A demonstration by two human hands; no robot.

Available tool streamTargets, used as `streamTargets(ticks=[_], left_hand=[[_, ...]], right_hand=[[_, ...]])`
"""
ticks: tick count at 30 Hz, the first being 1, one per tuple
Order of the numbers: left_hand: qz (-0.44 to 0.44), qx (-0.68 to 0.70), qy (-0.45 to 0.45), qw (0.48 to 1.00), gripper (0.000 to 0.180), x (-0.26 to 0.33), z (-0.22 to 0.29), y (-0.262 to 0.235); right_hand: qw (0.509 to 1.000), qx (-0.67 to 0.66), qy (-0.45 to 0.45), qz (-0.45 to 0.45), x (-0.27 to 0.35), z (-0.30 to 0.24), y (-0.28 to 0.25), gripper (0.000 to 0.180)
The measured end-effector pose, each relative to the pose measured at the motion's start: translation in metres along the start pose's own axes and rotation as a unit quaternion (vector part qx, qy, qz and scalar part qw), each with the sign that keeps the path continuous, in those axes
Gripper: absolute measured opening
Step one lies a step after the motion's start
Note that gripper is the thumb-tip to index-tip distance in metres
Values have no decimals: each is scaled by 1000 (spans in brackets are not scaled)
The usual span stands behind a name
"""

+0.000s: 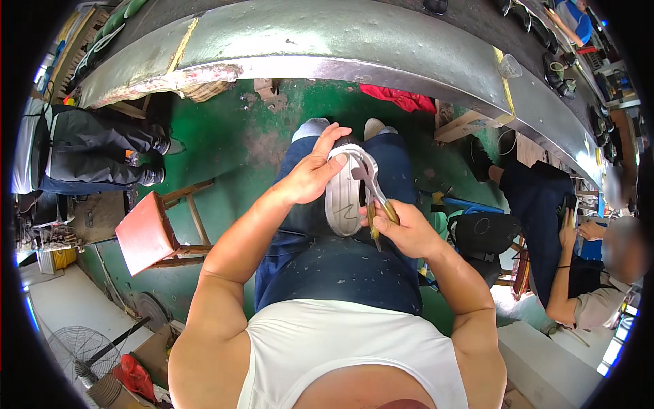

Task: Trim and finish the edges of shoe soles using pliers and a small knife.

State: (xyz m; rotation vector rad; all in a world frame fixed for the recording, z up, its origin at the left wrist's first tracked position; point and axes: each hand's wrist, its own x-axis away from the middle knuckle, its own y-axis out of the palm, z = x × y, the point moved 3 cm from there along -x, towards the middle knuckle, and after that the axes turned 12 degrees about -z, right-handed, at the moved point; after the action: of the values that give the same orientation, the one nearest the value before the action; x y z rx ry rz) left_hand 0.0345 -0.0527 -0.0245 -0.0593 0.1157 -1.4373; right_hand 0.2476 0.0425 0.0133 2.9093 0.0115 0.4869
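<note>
Begins at 9 o'clock with a red-topped wooden stool, well apart from the work. Next, going right, comes to the left grip, bent partway around the upper end of a pale-soled shoe, with thumb laid on the sole and fingers reaching past the end at 12 o'clock. Holds the shoe sole up above the lap, between both grips: at 4 o'clock from the left, at 10 o'clock from the right. Runs lengthwise from 12 to 6 o'clock, leaning barely toward 1 at the far end; toe or heel there, hard to say. Is nearer to the left grip, in plain contact with it. Along the sole's edge at 1 o'clock, shows the metal head of yellow-handled pincers, slanting from 11 to 5 o'clock, at a shallow angle to the shoe's long axis. Biting that edge or merely resting against it: not possible to tell. Ends, at 5 o'clock along the tool, in the right grip, folded around handles spread slightly apart. Farther off, toward 3 o'clock, includes a seated co-worker.
</note>
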Motion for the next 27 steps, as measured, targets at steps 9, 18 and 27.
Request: streamTargets(ticks=[9, 18, 27], left_hand=[[16, 40, -41, 998, 42, -11, -7, -3], [28, 193, -45, 980, 45, -19, -33, -12], [42, 215, -131, 967, 44, -23, -22, -4]], right_hand=[[986, 91, 140, 22, -15, -21, -14, 26], [867, 441, -129, 195, -45, 45, -40, 26], [835, 523, 115, 125, -13, -8, -11, 17]])
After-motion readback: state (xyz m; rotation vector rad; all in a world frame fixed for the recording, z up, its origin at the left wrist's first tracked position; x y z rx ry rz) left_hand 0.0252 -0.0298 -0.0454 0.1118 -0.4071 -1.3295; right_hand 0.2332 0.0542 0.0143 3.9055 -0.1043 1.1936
